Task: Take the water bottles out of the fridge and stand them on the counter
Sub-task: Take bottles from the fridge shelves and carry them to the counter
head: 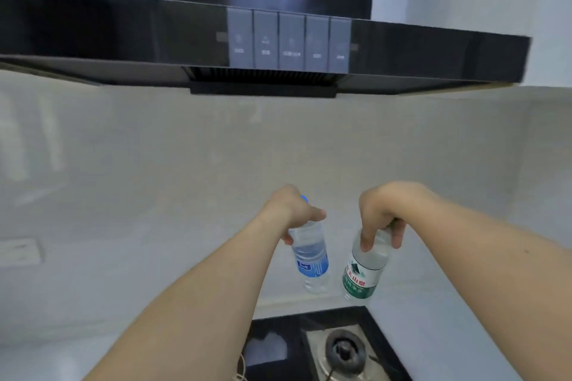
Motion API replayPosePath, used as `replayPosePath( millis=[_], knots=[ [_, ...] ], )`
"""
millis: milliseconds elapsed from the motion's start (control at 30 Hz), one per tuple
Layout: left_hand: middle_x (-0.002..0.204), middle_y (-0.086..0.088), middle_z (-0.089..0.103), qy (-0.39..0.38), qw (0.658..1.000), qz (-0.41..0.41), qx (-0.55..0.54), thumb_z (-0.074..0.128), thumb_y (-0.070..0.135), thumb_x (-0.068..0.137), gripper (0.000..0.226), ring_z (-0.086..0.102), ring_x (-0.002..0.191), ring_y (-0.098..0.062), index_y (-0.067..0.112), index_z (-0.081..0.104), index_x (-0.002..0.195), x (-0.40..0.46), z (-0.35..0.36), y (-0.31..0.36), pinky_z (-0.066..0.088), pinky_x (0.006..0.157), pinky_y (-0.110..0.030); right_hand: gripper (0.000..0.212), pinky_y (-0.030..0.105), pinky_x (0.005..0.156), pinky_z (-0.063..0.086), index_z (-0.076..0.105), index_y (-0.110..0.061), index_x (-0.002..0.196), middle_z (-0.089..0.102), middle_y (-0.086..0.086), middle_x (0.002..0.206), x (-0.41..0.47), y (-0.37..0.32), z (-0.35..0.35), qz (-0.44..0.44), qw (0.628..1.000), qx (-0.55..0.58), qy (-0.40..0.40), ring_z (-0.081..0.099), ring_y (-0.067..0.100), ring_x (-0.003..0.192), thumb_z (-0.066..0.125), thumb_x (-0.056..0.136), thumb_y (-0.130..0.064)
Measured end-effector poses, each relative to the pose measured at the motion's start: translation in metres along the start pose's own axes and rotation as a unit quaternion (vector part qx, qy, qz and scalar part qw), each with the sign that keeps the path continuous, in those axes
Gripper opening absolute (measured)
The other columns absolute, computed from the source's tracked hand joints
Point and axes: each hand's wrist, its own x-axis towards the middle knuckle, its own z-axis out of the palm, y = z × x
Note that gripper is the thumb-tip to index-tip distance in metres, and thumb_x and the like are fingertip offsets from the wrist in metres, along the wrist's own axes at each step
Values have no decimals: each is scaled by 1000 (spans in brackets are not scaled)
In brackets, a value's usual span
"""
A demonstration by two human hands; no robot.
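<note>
Bare forearms reach in from the bottom edge of the view, 2 of them, angled up and inward so the hands meet near the middle. Between the forearms at the bottom sits a black gas hob (309,346) with 1 burner (343,349) in view. The left hand (291,210) is turned knuckles-up, its fingers curled round the upper part of the blue-label bottle (309,260), whose blue cap peeks out just behind the hand. That bottle hangs tilted, its base swung toward the right and lower than the neck. The right hand (383,213) also comes from above, thumb and fingers pinching the shoulder of the green-label bottle (363,269) below a cap that the hand hides. This bottle leans the other way, its base drifting left, so the 2 bottles sit just beside each other without touching. Both are clear plastic with water inside, and both appear held in the air in front of the pale wall (185,179), above the back edge of the counter (294,303). Higher and farther back, a black range hood (123,37) spans the view, with 5 grey buttons (289,40) in a row at its centre.
</note>
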Motion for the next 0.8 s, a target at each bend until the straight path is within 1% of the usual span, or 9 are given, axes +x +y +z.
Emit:
replayPosePath(
  millis=[67,133,267,333,500,600,633,733,800],
  knots=[
    [111,-11,54,54,998,-26,6,76,29,82,45,64,96,-43,7,47,108,-7,-63,-46,59,74,-45,51,42,84,57,62,-6,92,72,14,94,4,-80,-3,-55,998,-17,2,74,28,70,87,60,-39],
    [107,-12,54,84,995,-56,3,76,27,82,43,64,96,-44,6,45,103,-15,-104,-76,58,76,-48,55,43,84,57,63,-4,99,72,16,97,8,-134,-1,-102,995,-22,-2,74,29,72,87,62,-37],
    [89,-10,49,157,982,-102,25,75,25,83,40,61,85,-39,5,44,96,-46,-187,-142,57,78,-51,47,46,83,57,60,-2,94,67,20,104,0,-252,2,-190,982,-18,-12,72,35,76,87,65,-28],
    [80,-9,47,198,970,-134,41,75,25,83,37,56,78,-37,4,45,90,-66,-231,-180,58,76,-49,51,47,83,57,60,-2,96,67,21,105,-12,-315,6,-233,972,-28,-20,72,35,71,88,63,-29],
    [80,-7,46,267,936,-222,63,75,30,83,41,64,89,-41,3,47,97,-118,-303,-248,59,73,-46,52,48,83,57,61,-3,102,63,18,109,-43,-429,21,-340,938,-60,-32,71,35,66,87,64,-29],
    [87,-8,50,316,909,-267,59,76,31,80,41,66,90,-39,5,49,96,-150,-336,-282,60,73,-46,52,47,86,55,59,-9,99,64,13,91,-66,-484,28,-402,910,-97,-36,73,31,69,86,63,-35],
    [87,-8,50,339,897,-280,50,76,31,80,40,65,88,-38,5,50,94,-165,-347,-295,60,72,-45,54,47,87,54,58,-9,100,63,12,86,-77,-506,32,-424,898,-115,-34,73,31,69,86,62,-37],
    [79,-5,44,385,866,-317,40,74,29,82,37,58,66,-32,8,45,82,-199,-368,-319,54,53,-34,58,46,87,55,58,-8,104,65,11,95,-100,-551,42,-480,867,-132,-21,73,29,66,86,62,-38],
    [77,-3,42,410,846,-339,39,75,31,80,39,54,60,-29,9,43,78,-221,-379,-335,55,55,-34,52,46,87,55,58,-8,100,61,8,93,-116,-577,51,-516,844,-147,-14,72,29,63,84,65,-38]
  ],
)
